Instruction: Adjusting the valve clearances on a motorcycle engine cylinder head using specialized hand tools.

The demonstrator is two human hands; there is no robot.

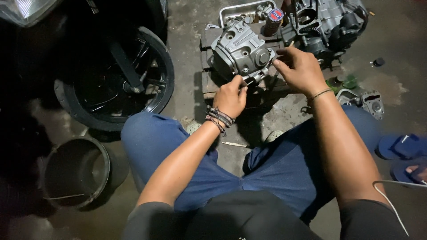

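Observation:
A grey metal cylinder head point(240, 51) rests on a small wooden pallet point(209, 82) between my knees. My left hand point(230, 97) grips its lower front edge, fingers curled against the metal. My right hand point(300, 66) pinches at the head's right side, fingertips closed on a small part that I cannot make out. Cord bracelets ring my left wrist, and a thin band is on the right one.
An engine block point(329, 22) stands behind the pallet, with a red-topped can point(273, 20) and a metal tray point(231, 11). A motorcycle wheel point(118, 78) is on the left, a dark bucket point(78, 171) below it. Another person's sandalled foot point(407, 158) is at the right.

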